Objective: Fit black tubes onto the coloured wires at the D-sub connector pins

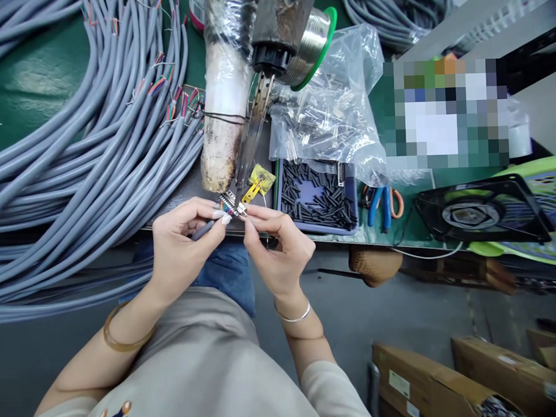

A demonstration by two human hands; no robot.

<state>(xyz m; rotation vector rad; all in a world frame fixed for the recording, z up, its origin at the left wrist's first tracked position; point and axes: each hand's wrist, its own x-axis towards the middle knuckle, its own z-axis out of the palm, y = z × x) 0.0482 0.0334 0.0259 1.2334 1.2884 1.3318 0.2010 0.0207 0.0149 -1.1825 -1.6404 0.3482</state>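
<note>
My left hand [183, 239] is closed in a pinch on the end of a grey cable [203, 230]. Thin coloured wires [225, 208] fan out of it against a small metal multi-pin connector [233, 201]. At the connector's other end, the thumb and fingers of my right hand [281, 237] are pressed together; what lies between them is too small to make out. A soldering iron [255, 121] points down from above, its tip at the connector pins. Just right of the tip is a yellow metal piece [252, 190], with a thin silver wire running down near my right hand.
Bundles of grey cables [75, 155] cover the left side. A white wrapped tube [224, 107] and a solder spool [311, 49] stand behind. Rightward are a tray [322, 228] of black sleeves, a plastic bag [329, 109], blue-handled pliers [386, 208] and a fan [481, 213].
</note>
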